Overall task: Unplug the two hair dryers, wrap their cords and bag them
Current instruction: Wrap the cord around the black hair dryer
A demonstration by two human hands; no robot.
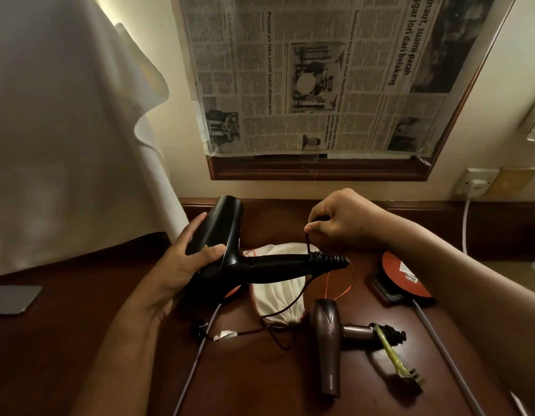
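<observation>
Our left hand (182, 265) grips the barrel of the black hair dryer (230, 253) above the dark wooden table (80, 325), its handle running out along the three o'clock line. Our right hand (344, 226), the nearer one to the handle's tip, pinches the thin dark cord (293, 304) just at twelve o'clock of that tip, so we judge the next turn must loop around this horizontal axis. The brown hair dryer (327, 346) lies at five o'clock, cord already bundled, beside the white bag (278, 298).

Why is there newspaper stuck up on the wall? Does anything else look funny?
The newspaper hangs sideways over a wooden frame, hiding what is in it. The brown dryer on the table has yellow wrap around its cord.
</observation>
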